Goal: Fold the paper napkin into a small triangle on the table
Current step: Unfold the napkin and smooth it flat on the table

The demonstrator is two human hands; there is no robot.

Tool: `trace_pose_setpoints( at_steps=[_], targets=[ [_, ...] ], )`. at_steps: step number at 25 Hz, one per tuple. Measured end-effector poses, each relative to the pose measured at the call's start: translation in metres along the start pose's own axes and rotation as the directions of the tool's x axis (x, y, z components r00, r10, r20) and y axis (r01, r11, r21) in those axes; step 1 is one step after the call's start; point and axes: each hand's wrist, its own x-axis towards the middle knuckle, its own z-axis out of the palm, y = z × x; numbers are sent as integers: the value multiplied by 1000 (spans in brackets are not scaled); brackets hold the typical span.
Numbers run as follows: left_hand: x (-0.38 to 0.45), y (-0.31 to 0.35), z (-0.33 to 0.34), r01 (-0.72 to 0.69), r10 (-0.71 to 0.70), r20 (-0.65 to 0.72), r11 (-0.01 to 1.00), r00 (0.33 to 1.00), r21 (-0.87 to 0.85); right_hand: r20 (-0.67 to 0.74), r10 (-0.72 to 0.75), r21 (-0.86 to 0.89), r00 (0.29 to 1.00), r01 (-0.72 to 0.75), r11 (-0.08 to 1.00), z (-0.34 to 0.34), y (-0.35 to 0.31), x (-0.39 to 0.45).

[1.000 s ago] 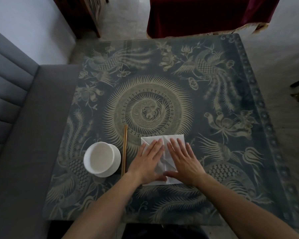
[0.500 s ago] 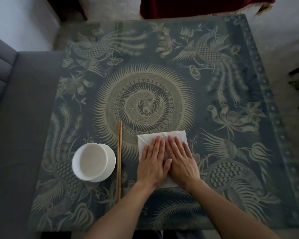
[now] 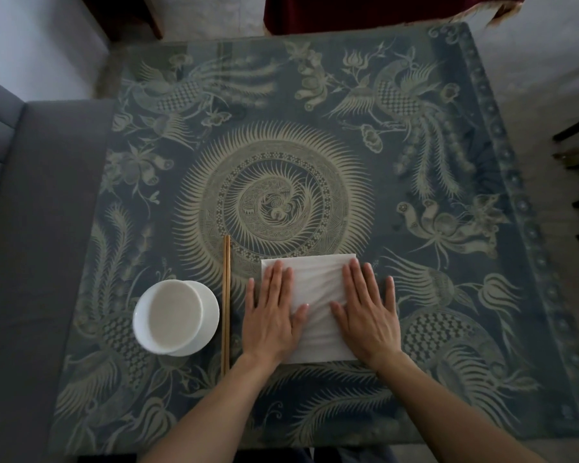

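Observation:
A white paper napkin (image 3: 316,295) lies flat as a rectangle near the front of the table (image 3: 415,379), which is covered with a blue patterned cloth. My left hand (image 3: 270,315) rests palm down on the napkin's left edge, fingers spread and pointing away from me. On the napkin's right edge my right hand (image 3: 368,312) lies flat in the same way. The middle of the napkin shows between the two hands, slightly wrinkled. Neither hand grips anything.
A white bowl (image 3: 169,317) sits on a white saucer (image 3: 209,315) left of the napkin. A pair of wooden chopsticks (image 3: 226,302) lies between bowl and left hand. A grey sofa (image 3: 30,245) borders the table's left side, dark red fabric (image 3: 365,11) the far side.
Both hands have slid apart from the napkin's middle to its left and right edges, flattening it. The diagonal fold lines seen a second ago no longer show. The camera moved closer.

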Motion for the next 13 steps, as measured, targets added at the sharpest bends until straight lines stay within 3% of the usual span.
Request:
trace_pose_setpoints(
  at_steps=[6,10,13],
  targets=[
    [-5,-14,-5,35,-35,-27,999,999,3,2,6,7,1000,-6,1000,-7,5,-1],
    [9,0,-5,-152,149,-49,987,988,-48,-49,-153,40,987,155,987,-5,-21,-9],
    [15,5,-1,-172,171,-15,984,985,-37,-13,-132,54,991,133,990,2,-28,-11]
  ],
)
